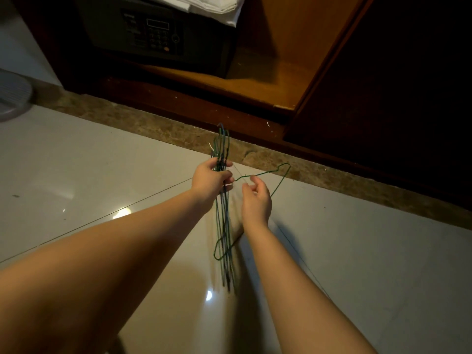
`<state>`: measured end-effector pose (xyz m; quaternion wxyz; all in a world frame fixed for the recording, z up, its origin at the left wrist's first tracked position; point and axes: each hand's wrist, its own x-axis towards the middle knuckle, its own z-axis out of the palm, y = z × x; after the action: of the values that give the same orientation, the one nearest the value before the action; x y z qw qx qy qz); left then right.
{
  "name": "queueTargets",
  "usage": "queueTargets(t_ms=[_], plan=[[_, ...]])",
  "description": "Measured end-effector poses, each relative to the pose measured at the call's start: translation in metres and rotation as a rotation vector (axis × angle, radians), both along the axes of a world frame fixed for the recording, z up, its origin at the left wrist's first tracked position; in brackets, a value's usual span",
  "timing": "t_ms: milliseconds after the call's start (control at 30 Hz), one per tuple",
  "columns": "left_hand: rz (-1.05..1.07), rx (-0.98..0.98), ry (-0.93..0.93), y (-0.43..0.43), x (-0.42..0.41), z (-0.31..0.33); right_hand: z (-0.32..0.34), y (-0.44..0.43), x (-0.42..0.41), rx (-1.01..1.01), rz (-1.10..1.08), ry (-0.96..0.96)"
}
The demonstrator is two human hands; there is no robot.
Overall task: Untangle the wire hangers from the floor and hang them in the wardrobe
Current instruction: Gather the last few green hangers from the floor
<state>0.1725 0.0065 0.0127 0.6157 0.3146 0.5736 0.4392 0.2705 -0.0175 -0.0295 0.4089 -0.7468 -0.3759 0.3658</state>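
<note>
My left hand [210,181] grips a bunch of green and blue wire hangers [224,226] near their necks, held above the tiled floor. Their hooks point up toward the wardrobe [268,80] and their long sides hang down toward me. One green hanger [279,175] sticks out sideways to the right of the bunch. My right hand [256,200] is just right of the bunch with fingers loosely curled beside that green hanger's wire; it grips nothing that I can see.
The open wardrobe stands ahead with a dark safe [153,34] on its wooden floor and white folded cloth [209,6] on top. Its dark door [396,85] is at right. A brown stone threshold [153,126] runs along the glossy tiles. A grey round object [12,95] sits far left.
</note>
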Motion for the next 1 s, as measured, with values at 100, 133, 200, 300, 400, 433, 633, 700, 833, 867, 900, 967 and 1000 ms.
queueTargets(t_ms=[100, 133, 200, 300, 400, 433, 633, 700, 833, 867, 900, 967, 1000], plan=[[-0.011, -0.019, 0.047, -0.001, -0.023, -0.001, -0.035, -0.005, 0.007, -0.229, 0.023, -0.122], [-0.024, -0.023, 0.059, -0.002, -0.031, -0.002, -0.046, -0.010, 0.007, -0.280, 0.033, -0.140], [-0.052, -0.034, 0.083, -0.003, -0.047, -0.004, -0.065, -0.020, 0.004, -0.337, 0.042, -0.163], [-0.085, -0.043, 0.124, -0.004, -0.068, -0.006, -0.081, -0.027, -0.009, -0.373, 0.074, -0.201], [-0.090, -0.038, 0.117, -0.005, -0.081, -0.006, -0.091, -0.028, -0.022, -0.405, 0.155, -0.302], [-0.093, -0.039, 0.113, -0.005, -0.084, -0.006, -0.095, -0.029, -0.025, -0.406, 0.165, -0.334], [-0.037, -0.069, 0.131, -0.010, -0.102, -0.017, -0.100, -0.026, -0.035, -0.455, 0.143, -0.522], [-0.004, -0.066, 0.132, -0.012, -0.108, -0.020, -0.100, -0.028, -0.037, -0.483, 0.146, -0.599], [0.026, -0.058, 0.156, -0.014, -0.119, -0.024, -0.101, -0.031, -0.036, -0.556, 0.135, -0.614], [0.036, -0.059, 0.158, -0.014, -0.121, -0.025, -0.101, -0.033, -0.035, -0.552, 0.118, -0.604], [0.047, -0.060, 0.159, -0.013, -0.122, -0.027, -0.099, -0.034, -0.035, -0.531, 0.097, -0.596], [0.066, -0.064, 0.156, -0.011, -0.122, -0.030, -0.092, -0.035, -0.033, -0.463, 0.049, -0.566], [0.076, -0.066, 0.154, -0.011, -0.121, -0.031, -0.087, -0.034, -0.032, -0.419, 0.022, -0.529]])
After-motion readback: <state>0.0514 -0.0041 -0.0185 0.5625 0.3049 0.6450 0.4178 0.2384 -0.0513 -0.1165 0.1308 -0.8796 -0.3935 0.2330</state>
